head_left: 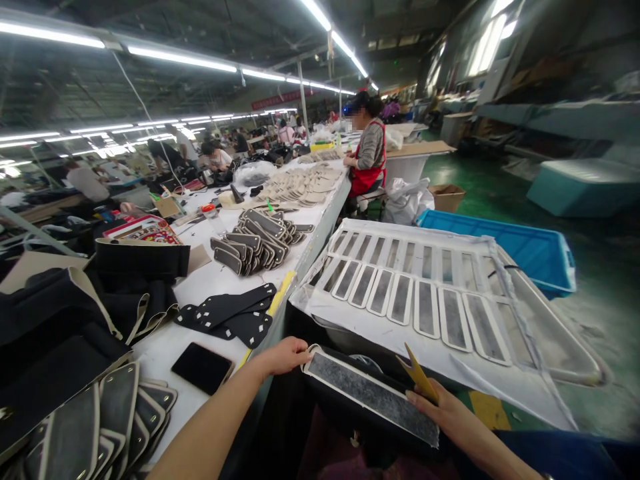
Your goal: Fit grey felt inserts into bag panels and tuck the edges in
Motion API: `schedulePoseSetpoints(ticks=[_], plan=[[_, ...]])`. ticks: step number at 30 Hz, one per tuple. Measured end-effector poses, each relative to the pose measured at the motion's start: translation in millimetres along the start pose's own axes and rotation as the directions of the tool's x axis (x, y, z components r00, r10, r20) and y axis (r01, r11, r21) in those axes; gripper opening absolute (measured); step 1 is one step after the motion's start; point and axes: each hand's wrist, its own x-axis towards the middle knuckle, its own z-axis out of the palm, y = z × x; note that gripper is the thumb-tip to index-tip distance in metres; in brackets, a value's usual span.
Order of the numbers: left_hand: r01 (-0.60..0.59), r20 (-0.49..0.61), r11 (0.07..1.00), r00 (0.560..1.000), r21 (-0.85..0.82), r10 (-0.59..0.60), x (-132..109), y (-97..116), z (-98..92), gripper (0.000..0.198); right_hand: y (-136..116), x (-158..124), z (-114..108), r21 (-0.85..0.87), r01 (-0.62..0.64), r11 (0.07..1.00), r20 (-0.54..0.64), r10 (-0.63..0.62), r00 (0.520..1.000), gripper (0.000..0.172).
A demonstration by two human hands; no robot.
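My left hand [285,357] is closed, pinching the far left corner of a long grey panel with a pale border [370,393]. That panel lies along a black fabric piece [345,420] across my lap, which has a small metal fitting at its front. Between the fingers of my right hand [445,407] is a flat yellow scraper [420,377], its pointed end up and its lower part hidden by the hand. The right thumb rests at the panel's right end. Beyond my hands, several similar panels [400,298] lie in a row on a white-covered rack [320,310].
On the white table [195,293] lie a phone [203,368], black studded pieces [230,313], stacks of grey straps [260,240] and pale cut pieces [300,183]. A blue bin [525,247] stands behind the rack. A person in a red apron [370,160] sits farther along the table.
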Motion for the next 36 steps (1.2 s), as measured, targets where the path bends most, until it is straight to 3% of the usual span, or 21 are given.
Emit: schedulePoseSetpoints(ticks=[3,6,10,15,18,21,24,28,32,36], plan=[[0.041,-0.09,0.973,0.996,0.226,-0.021,-0.3,17.3,-4.1,0.027,6.2,3.1,-0.5,-0.058,-0.051,0.997,0.077,0.055,0.996,0.052],[0.105,-0.137,0.919,0.989,0.38,-0.057,-1.5,32.1,-1.3,0.024,12.1,4.1,-3.1,-0.168,-0.069,0.983,0.028,0.075,0.997,0.061],[0.148,-0.163,0.874,0.983,0.463,-0.08,-3.8,41.1,8.6,0.026,10.4,7.5,-16.6,-0.33,0.034,0.943,-0.064,-0.058,0.996,0.076],[0.141,-0.182,0.89,0.981,0.433,-0.067,-0.2,42.1,18.1,0.027,-21.7,15.9,-41.8,-0.301,0.177,0.937,-0.072,-0.207,0.976,0.058],[0.116,-0.174,0.934,0.983,0.338,-0.059,3.9,38.1,17.1,0.025,-51.9,20.1,-41.4,-0.137,0.179,0.974,0.109,-0.164,0.98,0.045],[0.034,-0.122,0.986,0.992,0.162,-0.014,5.5,28.4,10.7,0.023,-77.1,25.8,-25.4,0.047,0.193,0.98,0.337,-0.197,0.921,0.04],[-0.003,-0.043,0.995,0.999,-0.102,-0.001,6.4,12.5,5.5,0.022,-90.1,33.1,-10.0,0.101,0.216,0.971,0.402,-0.239,0.884,0.033],[0.072,0.068,0.892,0.997,-0.446,-0.047,12.5,-9.0,11.1,0.013,-93.0,39.6,-7.9,0.103,0.15,0.983,0.424,-0.179,0.888,0.027],[0.109,0.093,0.742,0.994,-0.661,-0.064,19.5,-20.6,24.0,0.019,-96.8,42.5,-14.7,0.057,0.138,0.989,0.41,-0.149,0.9,0.023],[0.095,0.076,0.619,0.996,-0.78,-0.056,19.8,-28.4,32.4,0.027,-106.5,47.2,-18.6,-0.18,0.178,0.967,0.428,-0.086,0.9,0.032]])
